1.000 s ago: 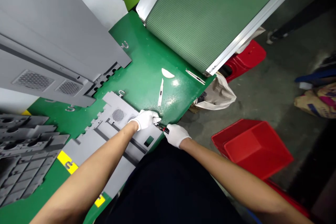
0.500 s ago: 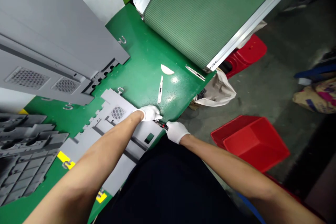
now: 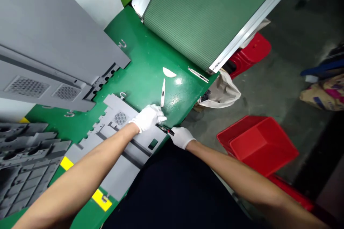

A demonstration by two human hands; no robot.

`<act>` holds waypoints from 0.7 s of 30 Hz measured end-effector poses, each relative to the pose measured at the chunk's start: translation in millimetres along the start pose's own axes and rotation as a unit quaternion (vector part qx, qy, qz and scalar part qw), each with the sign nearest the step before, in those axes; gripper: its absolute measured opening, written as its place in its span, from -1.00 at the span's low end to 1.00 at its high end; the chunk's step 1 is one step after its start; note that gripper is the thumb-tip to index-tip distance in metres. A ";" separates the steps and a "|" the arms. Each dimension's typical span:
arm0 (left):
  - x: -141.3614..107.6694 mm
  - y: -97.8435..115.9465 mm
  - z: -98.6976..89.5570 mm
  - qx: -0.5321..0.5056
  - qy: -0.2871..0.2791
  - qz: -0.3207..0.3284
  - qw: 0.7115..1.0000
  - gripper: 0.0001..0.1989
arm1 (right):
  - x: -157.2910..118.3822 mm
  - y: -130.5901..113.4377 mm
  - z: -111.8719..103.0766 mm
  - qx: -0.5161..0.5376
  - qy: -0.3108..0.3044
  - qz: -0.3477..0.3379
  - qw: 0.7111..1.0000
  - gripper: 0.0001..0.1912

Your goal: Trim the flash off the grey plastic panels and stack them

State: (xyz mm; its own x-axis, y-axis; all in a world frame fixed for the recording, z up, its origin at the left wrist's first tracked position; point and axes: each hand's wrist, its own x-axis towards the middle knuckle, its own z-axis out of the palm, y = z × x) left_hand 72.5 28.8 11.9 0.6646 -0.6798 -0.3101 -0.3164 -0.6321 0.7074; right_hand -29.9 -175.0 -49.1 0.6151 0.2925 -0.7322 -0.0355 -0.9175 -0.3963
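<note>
My gloved left hand [image 3: 147, 118] lies over the edge of a grey moulded plastic panel [image 3: 120, 139] with a round vent grille, gripping it. My gloved right hand [image 3: 182, 137] holds a small black and red cutting tool [image 3: 164, 129], whose tip is at the panel's edge beside my left hand. A white utility knife [image 3: 162, 93] lies on the green bench mat [image 3: 145, 53] just beyond my hands. A white half-moon scrap [image 3: 169, 72] and a thin metal strip [image 3: 198, 74] lie further on.
Large grey panels [image 3: 51, 39] and a stack of moulded grey parts [image 3: 27, 164] lie to the left. A ribbed green panel in an aluminium frame [image 3: 209, 18] covers the far side. Beyond the bench edge, a cloth bag [image 3: 221, 93] and a red crate [image 3: 259, 146] sit on the concrete floor.
My left hand has slid slightly left along the panel and its fingers spread wider. The cutting tool shows more clearly at the panel edge. The whole view has shifted a little.
</note>
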 end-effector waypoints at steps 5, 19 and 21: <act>19.8 -15.9 -21.0 -0.070 0.106 -0.219 0.968 -0.56 | -3.9 7.5 -0.7 0.049 0.030 0.051 0.997 -0.57; 98.3 -12.2 -63.6 0.006 0.255 -0.233 0.938 -0.53 | -26.9 20.2 -1.4 0.164 0.109 0.107 0.975 -0.68; 52.4 -62.3 -92.1 0.142 0.268 -0.401 0.864 -0.49 | -28.2 18.3 -5.4 0.161 0.127 0.072 0.976 -0.66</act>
State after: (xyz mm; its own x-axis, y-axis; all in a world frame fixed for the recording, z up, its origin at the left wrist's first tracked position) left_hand 189.4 66.7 10.1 0.9416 0.2411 -0.2351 0.2883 -0.9379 0.1929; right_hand -43.6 -201.4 -32.7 0.7595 0.0519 -0.6484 -0.3570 -0.8001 -0.4821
